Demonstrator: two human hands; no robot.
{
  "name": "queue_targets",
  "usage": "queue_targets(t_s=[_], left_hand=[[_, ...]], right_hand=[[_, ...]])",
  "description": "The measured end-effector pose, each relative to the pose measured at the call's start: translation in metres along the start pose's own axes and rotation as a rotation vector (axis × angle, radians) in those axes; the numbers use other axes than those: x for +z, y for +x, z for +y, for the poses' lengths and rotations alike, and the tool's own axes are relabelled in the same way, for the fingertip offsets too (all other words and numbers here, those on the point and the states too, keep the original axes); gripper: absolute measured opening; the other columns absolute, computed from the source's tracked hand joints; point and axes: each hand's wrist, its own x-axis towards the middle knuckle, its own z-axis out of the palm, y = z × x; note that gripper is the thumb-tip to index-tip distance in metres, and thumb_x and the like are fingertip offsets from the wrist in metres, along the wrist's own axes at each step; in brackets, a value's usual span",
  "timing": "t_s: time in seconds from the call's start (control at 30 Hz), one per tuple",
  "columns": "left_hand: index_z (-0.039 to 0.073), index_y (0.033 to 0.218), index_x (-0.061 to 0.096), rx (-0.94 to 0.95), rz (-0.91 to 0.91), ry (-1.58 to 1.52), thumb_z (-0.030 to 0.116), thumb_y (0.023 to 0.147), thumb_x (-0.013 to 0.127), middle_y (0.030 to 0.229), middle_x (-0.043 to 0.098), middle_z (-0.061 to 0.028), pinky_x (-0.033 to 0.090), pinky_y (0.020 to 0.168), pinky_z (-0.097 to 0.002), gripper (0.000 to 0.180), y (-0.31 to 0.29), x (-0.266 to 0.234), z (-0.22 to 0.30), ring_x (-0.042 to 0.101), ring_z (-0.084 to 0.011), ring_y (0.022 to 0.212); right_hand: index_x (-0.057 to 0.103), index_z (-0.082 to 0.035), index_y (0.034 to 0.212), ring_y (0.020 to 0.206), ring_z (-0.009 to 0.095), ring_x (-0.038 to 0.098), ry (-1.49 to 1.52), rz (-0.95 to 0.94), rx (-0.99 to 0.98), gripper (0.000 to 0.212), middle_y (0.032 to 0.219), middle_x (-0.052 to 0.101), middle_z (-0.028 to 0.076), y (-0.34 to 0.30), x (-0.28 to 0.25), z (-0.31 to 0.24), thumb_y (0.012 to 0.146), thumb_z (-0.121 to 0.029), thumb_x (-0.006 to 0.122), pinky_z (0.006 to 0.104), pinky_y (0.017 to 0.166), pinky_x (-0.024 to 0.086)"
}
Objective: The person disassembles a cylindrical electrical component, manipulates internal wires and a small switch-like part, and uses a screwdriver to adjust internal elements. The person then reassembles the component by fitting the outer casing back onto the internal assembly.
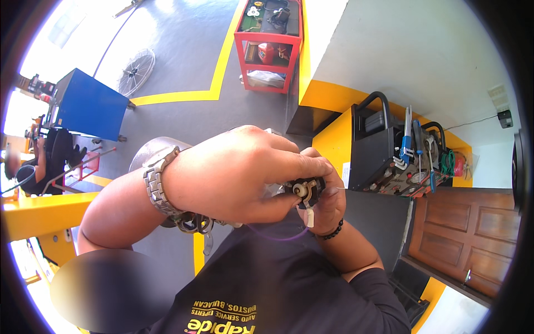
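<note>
Both my hands meet in the middle of the view around a small black round part (305, 191) with a pale centre, bits of metal and a whitish tab; its exact kind is unclear. My left hand (239, 170), wearing a metal watch (158, 181), pinches the part from the left with thumb and fingers. On the far side, my right hand (329, 200), with a black bead bracelet (332, 230), closes round it. Most of the part is covered by fingers. Metal pieces (197, 224) show below my left wrist, and a silvery rounded thing (153, 150) lies partly hidden behind it.
At the right stands a black tool cart (370, 153) with hex keys and screwdrivers, near a brown wooden door (461, 239). A red shelf cart (267, 38) is farther off. A blue cabinet (89, 106) and a crouching person (47, 161) are at the left, beyond a yellow beam (50, 214).
</note>
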Motion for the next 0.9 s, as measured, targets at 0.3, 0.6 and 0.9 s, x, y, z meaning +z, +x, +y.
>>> queue_targets(t_s=[0.3,0.6,0.9], left_hand=[[-0.001,0.123,0.066,0.099,-0.044,-0.186,0.005,0.080,0.074,0.094,0.072,-0.0151,0.057,0.068,-0.0347,0.044,0.003,-0.007,-0.004,0.072,-0.0289,0.076],[-0.003,0.123,0.066,0.073,-0.118,-0.265,0.005,0.081,0.075,0.097,0.072,-0.0173,0.057,0.071,-0.0352,0.044,0.004,-0.009,-0.010,0.073,-0.0301,0.081],[-0.001,0.128,0.064,0.019,-0.069,-0.184,0.008,0.080,0.076,0.090,0.069,-0.0153,0.055,0.066,-0.0349,0.051,0.004,-0.006,-0.011,0.070,-0.0285,0.074]], right_hand=[[0.059,0.001,0.109,0.077,0.013,0.052,-0.452,-0.096,-0.280,0.073,0.100,0.056,0.010,0.005,-0.022,-0.011,0.090,-0.069,0.060,0.0272,0.065,0.043],[0.064,0.000,0.107,0.072,0.026,0.062,-0.697,-0.183,-0.482,0.054,0.097,0.060,0.014,0.019,-0.027,-0.032,0.081,-0.044,0.081,0.0330,0.062,0.050],[0.061,0.005,0.115,0.090,0.020,0.059,-0.414,-0.169,-0.311,0.051,0.106,0.059,0.015,0.016,-0.027,-0.017,0.094,-0.040,0.071,0.0310,0.073,0.050]])
